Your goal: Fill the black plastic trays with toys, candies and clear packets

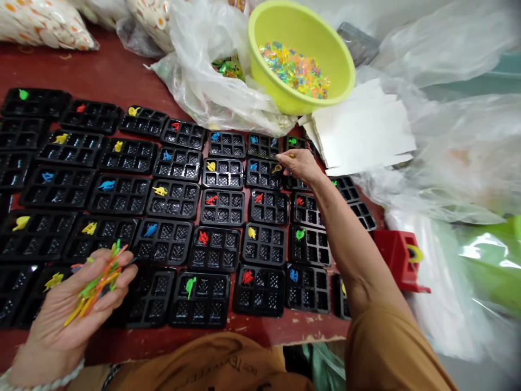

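Many black compartment trays (pixel 222 207) lie in rows on a red table (pixel 109 76), most with one small coloured plastic figure in a corner cell. My left hand (pixel 71 304) is held palm up at the near left, fingers curled round a bunch of thin coloured plastic sticks (pixel 97 285). My right hand (pixel 299 165) reaches to the far rows, its fingertips pinched on a small yellow piece (pixel 278 169) over a tray. Both sleeves are mustard brown.
A lime-green bowl (pixel 325 41) of mixed coloured pieces stands at the back. Clear plastic bags (pixel 203 76) lie around it, white cards (pixel 362 130) to its right, a red device (pixel 401 255) at the table's right edge, printed bags (pixel 44 21) at the back left.
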The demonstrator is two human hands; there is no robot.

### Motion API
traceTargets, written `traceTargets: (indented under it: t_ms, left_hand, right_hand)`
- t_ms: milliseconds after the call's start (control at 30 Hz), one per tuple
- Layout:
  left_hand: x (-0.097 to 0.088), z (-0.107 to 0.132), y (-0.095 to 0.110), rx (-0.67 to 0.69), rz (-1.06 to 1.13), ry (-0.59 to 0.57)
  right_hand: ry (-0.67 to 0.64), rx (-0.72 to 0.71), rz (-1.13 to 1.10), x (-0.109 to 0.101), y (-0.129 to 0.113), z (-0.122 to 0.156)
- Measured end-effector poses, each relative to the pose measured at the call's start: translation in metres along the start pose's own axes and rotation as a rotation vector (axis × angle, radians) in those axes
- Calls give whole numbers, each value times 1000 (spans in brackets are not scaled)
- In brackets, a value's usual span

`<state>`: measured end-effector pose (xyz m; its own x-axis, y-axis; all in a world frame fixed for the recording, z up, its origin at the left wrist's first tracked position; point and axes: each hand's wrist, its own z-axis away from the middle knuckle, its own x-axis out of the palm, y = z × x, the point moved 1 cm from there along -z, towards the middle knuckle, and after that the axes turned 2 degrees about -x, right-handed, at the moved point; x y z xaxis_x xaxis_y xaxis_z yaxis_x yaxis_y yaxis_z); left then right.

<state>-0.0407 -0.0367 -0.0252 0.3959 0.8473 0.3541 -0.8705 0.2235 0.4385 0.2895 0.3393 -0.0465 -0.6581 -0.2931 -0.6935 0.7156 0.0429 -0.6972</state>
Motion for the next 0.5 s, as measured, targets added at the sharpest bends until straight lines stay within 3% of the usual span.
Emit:
traceTargets:
  t_ms: [133,267,500]
  left_hand:
    - [2,1,1,11,-18,-19]
    - [2,3,2,13,-32,-14]
    - [4,6,-4,16,-76,-111]
  right_hand:
    - [60,10,-115,-3,6,-2]
    - [88,35,-210,-9,5,14]
    - [-80,-98,95,-6,0,66]
